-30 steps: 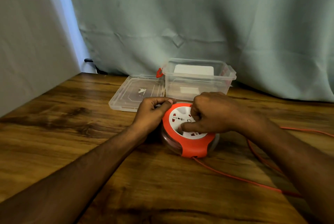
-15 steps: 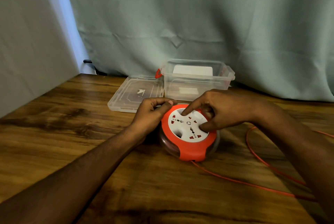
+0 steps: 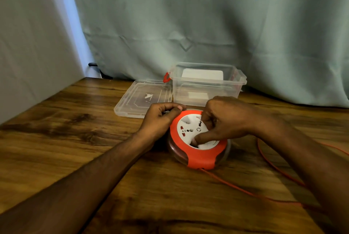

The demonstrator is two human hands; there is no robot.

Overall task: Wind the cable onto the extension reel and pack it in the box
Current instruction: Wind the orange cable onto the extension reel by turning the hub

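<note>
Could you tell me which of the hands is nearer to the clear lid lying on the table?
Left. The left hand grips the reel's left rim, just in front of the lid; the right hand works the reel's white face, farther right.

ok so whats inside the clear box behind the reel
Through the clear box's walls a white rectangular panel shows at the back and a smaller pale patch lower down; whether they are labels or loose items is unclear. The right hand hides the front lower edge. No cable inside.
</note>
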